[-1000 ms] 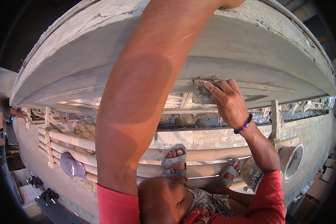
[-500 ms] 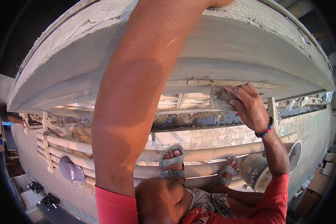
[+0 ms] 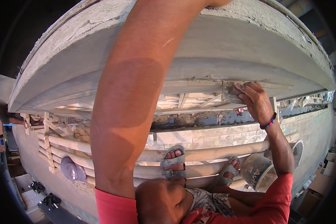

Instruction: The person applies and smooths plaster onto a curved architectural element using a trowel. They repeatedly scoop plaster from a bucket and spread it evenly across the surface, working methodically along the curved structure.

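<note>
Your right hand (image 3: 258, 101) grips a mortar-caked sponge float (image 3: 231, 93), fingers curled over it, pressed to the concrete ledge (image 3: 198, 71) underside; keep it flat (left hand beyond view, can't tell its grip)

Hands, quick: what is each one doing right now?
Left hand: out of view past the top edge; state cannot be told.
Right hand: closed on a grey mortar-caked float, pressed against the concrete ledge.

The single head camera looks steeply down past the person's own raised arms, very near the concrete ledge (image 3: 220, 41), toward the feet.
</note>
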The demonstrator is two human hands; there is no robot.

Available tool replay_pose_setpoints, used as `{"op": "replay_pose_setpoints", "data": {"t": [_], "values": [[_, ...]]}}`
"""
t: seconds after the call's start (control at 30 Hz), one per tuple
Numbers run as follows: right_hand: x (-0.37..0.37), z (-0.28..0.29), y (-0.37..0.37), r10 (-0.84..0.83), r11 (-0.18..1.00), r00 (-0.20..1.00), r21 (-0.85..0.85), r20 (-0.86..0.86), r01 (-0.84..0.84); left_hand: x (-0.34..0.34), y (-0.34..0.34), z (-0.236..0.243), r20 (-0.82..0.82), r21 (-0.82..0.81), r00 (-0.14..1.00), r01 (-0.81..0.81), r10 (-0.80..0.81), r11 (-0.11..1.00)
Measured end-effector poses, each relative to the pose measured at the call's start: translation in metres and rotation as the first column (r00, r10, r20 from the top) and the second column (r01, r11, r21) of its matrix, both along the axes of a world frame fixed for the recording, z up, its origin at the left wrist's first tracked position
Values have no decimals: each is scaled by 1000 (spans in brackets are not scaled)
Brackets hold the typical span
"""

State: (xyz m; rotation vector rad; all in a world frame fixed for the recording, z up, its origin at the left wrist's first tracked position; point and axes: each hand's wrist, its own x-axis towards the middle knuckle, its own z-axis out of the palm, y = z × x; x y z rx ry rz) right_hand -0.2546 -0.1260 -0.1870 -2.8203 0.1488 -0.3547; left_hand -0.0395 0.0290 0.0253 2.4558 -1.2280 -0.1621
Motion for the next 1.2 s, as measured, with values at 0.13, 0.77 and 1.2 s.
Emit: {"op": "replay_pose_setpoints", "data": {"t": [0.13, 0.77, 1.2], "values": [[-21, 24, -19, -135, 990, 983, 25, -126, 140, -2, 0, -1, 34, 39, 999, -11, 10, 999], [-10, 8, -34, 3, 1000, 1000, 25, 18, -3, -3, 1, -1, 36, 65, 996, 83, -85, 994], [67, -17, 64, 164, 985, 983, 32, 86, -168, -22, -14, -13, 275, 21, 956, -113, 103, 993]]}}
